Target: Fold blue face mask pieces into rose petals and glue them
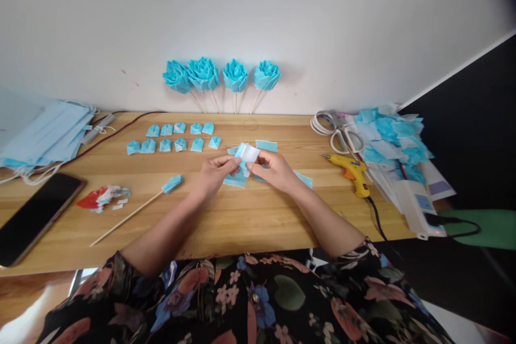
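Observation:
Between the fingers of both hands is a small blue-and-white piece of mask fabric (249,153), partly folded, its white face turned up. My left hand (217,173) pinches its left side, and my right hand (278,169) grips the right side. Beneath and around the hands lie several flat blue fabric pieces, such as one strip (266,145) just behind and another (303,179) to the right. Two rows of folded blue petals (165,144) lie farther back on the left. A wooden stick (128,221) with a blue wrapped tip rests left of my left forearm.
Several blue fabric flowers (235,75) on sticks lean against the wall. A yellow glue gun (349,167), scissors (346,140), tape roll (321,122), fabric pile (397,137) and white power strip (419,209) sit right. Face masks (50,131), a phone (38,215) and scraps (102,198) lie left.

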Demonstrator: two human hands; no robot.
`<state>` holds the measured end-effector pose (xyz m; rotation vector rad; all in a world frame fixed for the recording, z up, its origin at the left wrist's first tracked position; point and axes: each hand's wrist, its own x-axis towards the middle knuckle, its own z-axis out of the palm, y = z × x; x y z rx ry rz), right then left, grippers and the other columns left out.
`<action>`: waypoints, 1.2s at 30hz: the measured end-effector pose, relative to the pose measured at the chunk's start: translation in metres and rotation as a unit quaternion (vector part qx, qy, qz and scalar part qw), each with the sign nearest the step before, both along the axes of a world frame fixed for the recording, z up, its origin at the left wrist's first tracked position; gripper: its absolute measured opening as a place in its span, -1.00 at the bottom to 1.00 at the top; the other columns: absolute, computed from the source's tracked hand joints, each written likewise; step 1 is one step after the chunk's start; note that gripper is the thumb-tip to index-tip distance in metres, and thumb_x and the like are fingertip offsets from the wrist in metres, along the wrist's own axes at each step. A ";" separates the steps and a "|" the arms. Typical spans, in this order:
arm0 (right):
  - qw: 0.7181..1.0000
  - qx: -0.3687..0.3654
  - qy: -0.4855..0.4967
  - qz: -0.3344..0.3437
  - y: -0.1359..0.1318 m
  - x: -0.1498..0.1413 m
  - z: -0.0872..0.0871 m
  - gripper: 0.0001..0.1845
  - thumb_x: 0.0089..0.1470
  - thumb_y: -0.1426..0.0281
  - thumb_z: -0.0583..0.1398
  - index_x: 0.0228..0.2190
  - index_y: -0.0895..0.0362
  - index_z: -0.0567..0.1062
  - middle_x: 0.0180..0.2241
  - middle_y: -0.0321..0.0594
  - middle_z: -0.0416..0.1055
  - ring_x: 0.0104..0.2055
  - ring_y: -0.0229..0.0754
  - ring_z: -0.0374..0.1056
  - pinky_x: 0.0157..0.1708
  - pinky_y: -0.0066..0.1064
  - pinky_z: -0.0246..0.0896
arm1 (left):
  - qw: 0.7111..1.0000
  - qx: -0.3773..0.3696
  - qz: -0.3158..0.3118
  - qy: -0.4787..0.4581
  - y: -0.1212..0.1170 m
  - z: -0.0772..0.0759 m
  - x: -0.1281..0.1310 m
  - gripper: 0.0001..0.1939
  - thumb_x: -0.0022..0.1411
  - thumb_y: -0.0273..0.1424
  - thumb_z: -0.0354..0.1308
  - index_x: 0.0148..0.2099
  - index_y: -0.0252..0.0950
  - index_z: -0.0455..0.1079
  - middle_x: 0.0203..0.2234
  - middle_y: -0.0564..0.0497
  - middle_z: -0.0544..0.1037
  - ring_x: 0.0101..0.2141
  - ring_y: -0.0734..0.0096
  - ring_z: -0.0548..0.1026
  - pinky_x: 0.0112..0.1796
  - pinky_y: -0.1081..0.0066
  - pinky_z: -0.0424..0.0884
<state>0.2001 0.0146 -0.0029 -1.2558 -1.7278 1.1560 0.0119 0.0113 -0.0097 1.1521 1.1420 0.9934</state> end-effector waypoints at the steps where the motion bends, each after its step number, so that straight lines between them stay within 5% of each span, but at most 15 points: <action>1: 1.000 0.000 0.006 0.003 0.000 0.000 0.001 -0.75 0.05 0.20 0.22 -0.48 0.11 0.39 -0.51 -0.34 0.30 -0.43 -0.26 0.21 -0.37 -0.39 0.15 | 1.000 0.000 0.004 0.005 0.000 0.000 0.000 -0.66 0.03 -0.09 0.32 -0.49 -0.29 0.49 -0.57 0.06 0.49 -0.49 0.48 0.35 -0.39 0.43 0.30; 7: 0.996 -0.013 0.086 0.005 0.003 0.002 0.007 -0.68 0.08 0.12 0.23 -0.26 0.10 0.47 -0.33 -0.27 0.42 -0.31 -0.24 0.31 -0.28 -0.39 0.21 | 0.998 -0.006 -0.067 0.016 -0.003 0.003 0.001 -0.63 0.03 -0.09 0.32 -0.54 -0.31 0.46 -0.61 0.06 0.46 -0.50 0.49 0.35 -0.38 0.43 0.31; 11: 0.998 0.020 0.064 0.005 0.001 0.002 0.007 -0.78 0.08 0.20 0.24 -0.32 0.10 0.51 -0.40 -0.30 0.43 -0.38 -0.27 0.27 -0.32 -0.39 0.19 | 0.994 -0.013 -0.105 0.034 -0.004 0.005 0.003 -0.60 0.01 -0.05 0.31 -0.55 -0.31 0.44 -0.63 0.07 0.44 -0.54 0.52 0.32 -0.44 0.45 0.28; 18: 0.984 0.175 -0.005 0.023 0.000 0.005 0.010 -0.92 0.14 0.33 0.25 -0.34 0.02 0.57 -0.28 -0.25 0.53 -0.21 -0.16 0.40 -0.11 -0.23 0.28 | 0.996 -0.023 -0.084 0.028 -0.003 0.005 0.002 -0.56 0.00 -0.01 0.32 -0.54 -0.31 0.43 -0.64 0.06 0.44 -0.59 0.55 0.30 -0.50 0.48 0.26; 24: 0.954 0.287 -0.070 0.046 0.005 0.009 0.010 -0.85 0.18 0.42 0.20 -0.30 -0.05 0.59 -0.16 -0.23 0.55 -0.09 -0.11 0.42 0.00 -0.11 0.27 | 0.997 -0.032 -0.076 -0.009 -0.001 0.001 0.001 -0.57 0.01 -0.03 0.33 -0.54 -0.31 0.43 -0.64 0.05 0.45 -0.60 0.55 0.31 -0.51 0.47 0.27; 29: 0.967 0.246 -0.058 0.028 0.001 0.009 0.016 -0.84 0.17 0.37 0.21 -0.21 -0.03 0.58 -0.13 -0.21 0.55 -0.03 -0.08 0.41 0.04 -0.10 0.25 | 0.997 -0.019 -0.075 0.002 -0.001 0.002 0.001 -0.58 0.02 -0.05 0.32 -0.56 -0.31 0.42 -0.64 0.06 0.44 -0.59 0.55 0.31 -0.50 0.47 0.27; 33: 0.994 0.109 -0.020 0.023 -0.002 0.008 0.017 -0.65 0.13 0.22 0.25 -0.05 0.02 0.53 -0.11 -0.18 0.52 -0.08 -0.11 0.40 -0.10 -0.24 0.31 | 0.996 -0.003 -0.090 0.025 -0.003 0.005 0.000 -0.59 0.05 -0.05 0.30 -0.54 -0.30 0.42 -0.64 0.07 0.43 -0.58 0.55 0.30 -0.49 0.47 0.25; 36: 0.999 0.038 -0.008 0.034 -0.001 0.007 0.014 -0.70 0.10 0.19 0.26 -0.17 0.09 0.54 -0.27 -0.24 0.50 -0.26 -0.20 0.36 -0.25 -0.35 0.26 | 0.994 0.011 -0.103 0.045 -0.003 0.005 0.000 -0.60 0.06 -0.05 0.27 -0.53 -0.29 0.43 -0.65 0.08 0.40 -0.58 0.54 0.28 -0.49 0.47 0.22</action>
